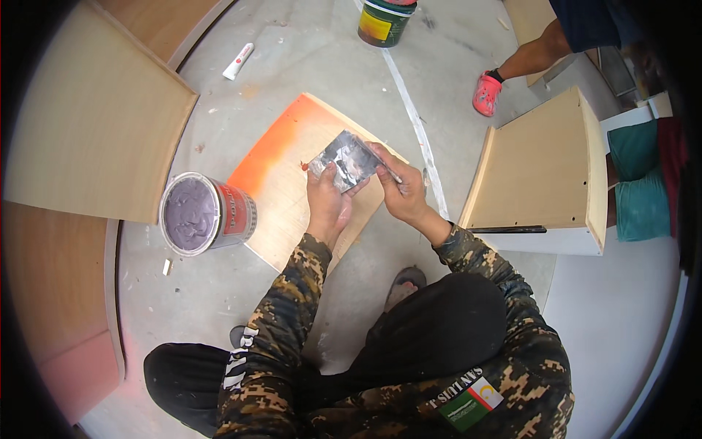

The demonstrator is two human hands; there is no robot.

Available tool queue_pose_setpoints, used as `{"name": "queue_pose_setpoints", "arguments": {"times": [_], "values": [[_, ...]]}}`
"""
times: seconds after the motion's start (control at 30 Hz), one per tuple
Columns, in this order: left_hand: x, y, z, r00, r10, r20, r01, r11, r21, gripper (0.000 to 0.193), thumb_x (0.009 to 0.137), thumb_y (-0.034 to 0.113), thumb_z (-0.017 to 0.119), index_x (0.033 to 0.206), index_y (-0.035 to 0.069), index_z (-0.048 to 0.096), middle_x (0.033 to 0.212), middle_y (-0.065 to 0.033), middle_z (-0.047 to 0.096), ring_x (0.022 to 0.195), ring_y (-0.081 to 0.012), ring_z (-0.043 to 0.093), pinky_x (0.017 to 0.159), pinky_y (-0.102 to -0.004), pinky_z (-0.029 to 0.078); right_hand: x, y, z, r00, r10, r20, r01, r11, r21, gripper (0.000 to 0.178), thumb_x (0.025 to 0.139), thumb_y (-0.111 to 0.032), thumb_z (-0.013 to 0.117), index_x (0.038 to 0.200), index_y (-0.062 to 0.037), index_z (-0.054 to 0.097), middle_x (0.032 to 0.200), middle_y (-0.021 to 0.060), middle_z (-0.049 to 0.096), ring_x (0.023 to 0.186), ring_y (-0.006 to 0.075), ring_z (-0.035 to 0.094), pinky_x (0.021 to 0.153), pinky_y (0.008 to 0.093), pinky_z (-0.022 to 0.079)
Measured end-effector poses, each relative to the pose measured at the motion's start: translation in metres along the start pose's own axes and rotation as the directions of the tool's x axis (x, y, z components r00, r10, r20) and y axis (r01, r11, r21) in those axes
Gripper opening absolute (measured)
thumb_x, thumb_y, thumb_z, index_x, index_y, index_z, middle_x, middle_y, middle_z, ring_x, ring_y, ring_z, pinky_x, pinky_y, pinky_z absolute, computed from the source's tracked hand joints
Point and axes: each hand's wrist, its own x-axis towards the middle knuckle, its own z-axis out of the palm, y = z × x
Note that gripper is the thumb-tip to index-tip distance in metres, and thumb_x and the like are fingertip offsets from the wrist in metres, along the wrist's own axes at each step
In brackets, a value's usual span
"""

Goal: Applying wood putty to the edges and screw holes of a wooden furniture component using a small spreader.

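Observation:
A square grey metal plate (342, 155), smeared with pale paste, is held above a wooden board (292, 197). My left hand (329, 201) grips it from below, thumb on its face. A small red lump (304, 167) shows at the plate's left edge. Against its right edge, my right hand (401, 186) is closed on a thin flat scraper (390, 173), seen nearly edge-on and partly hidden by the fingers. The board lies on the floor, its left side coloured orange. To its left, an open tub of purple-grey putty (191, 214) leans over on its side, mouth toward me.
A white and red tube (238, 61) lies on the floor at far left. A green bucket (385, 23) stands at the far edge. Plywood panels (95, 110) rise on the left; a plywood box (530, 172) sits right. Another person's foot in a pink clog (486, 94) is beyond it.

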Motion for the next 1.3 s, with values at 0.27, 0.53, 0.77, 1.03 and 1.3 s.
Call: {"name": "queue_pose_setpoints", "arguments": {"times": [0.27,0.53,0.77,1.03,1.3], "values": [[-0.001,0.004,-0.005,0.990,0.130,0.059,-0.133,0.990,0.041,0.036,0.103,0.013,0.046,0.137,0.010,0.035,0.131,-0.0149,0.055,0.115,-0.0318,0.063,0.088,-0.0535,0.060,-0.001,-0.002,-0.002,0.995,0.011,0.096,0.001,0.993,-0.121,0.043,0.096,0.005,0.055,0.139,-0.0010,0.054,0.133,0.0199,0.062,0.124,0.0301,0.061,0.104,0.0347,0.047],[-0.002,0.017,-0.006,0.981,0.174,0.082,-0.175,0.985,-0.001,0.038,0.102,0.014,0.049,0.137,0.010,0.036,0.131,-0.0132,0.055,0.113,-0.0312,0.063,0.085,-0.0534,0.060,-0.009,0.022,-0.016,0.971,-0.013,0.238,0.082,0.957,-0.280,0.054,0.091,0.012,0.049,0.143,-0.0041,0.049,0.135,0.0207,0.059,0.126,0.0335,0.059,0.101,0.0361,0.050],[-0.006,0.015,0.007,0.980,0.198,0.023,-0.198,0.980,-0.028,0.038,0.102,0.015,0.046,0.140,0.009,0.040,0.133,-0.0126,0.056,0.117,-0.0319,0.061,0.091,-0.0542,0.057,0.013,0.014,-0.007,0.790,0.597,-0.141,-0.386,0.664,0.641,0.048,0.101,-0.001,0.053,0.147,-0.0013,0.042,0.127,0.0123,0.063,0.118,0.0200,0.061,0.099,0.0331,0.051],[-0.018,-0.005,0.030,0.975,0.189,-0.120,-0.197,0.978,-0.067,0.039,0.103,0.010,0.043,0.141,0.006,0.034,0.133,-0.0156,0.052,0.118,-0.0312,0.060,0.095,-0.0539,0.056,0.020,-0.030,0.011,0.854,0.500,-0.144,-0.145,0.494,0.858,0.049,0.103,-0.010,0.055,0.149,-0.0015,0.040,0.126,0.0107,0.062,0.114,0.0161,0.060,0.100,0.0319,0.049],[-0.003,0.010,0.017,0.907,0.406,-0.114,-0.385,0.907,0.172,0.035,0.102,0.007,0.047,0.134,-0.003,0.037,0.125,-0.0181,0.057,0.110,-0.0231,0.062,0.092,-0.0337,0.053,-0.001,-0.009,-0.003,0.958,0.284,0.043,-0.287,0.956,0.057,0.039,0.103,-0.011,0.055,0.139,0.0023,0.053,0.126,0.0148,0.066,0.118,0.0201,0.061,0.104,0.0321,0.045]]}}
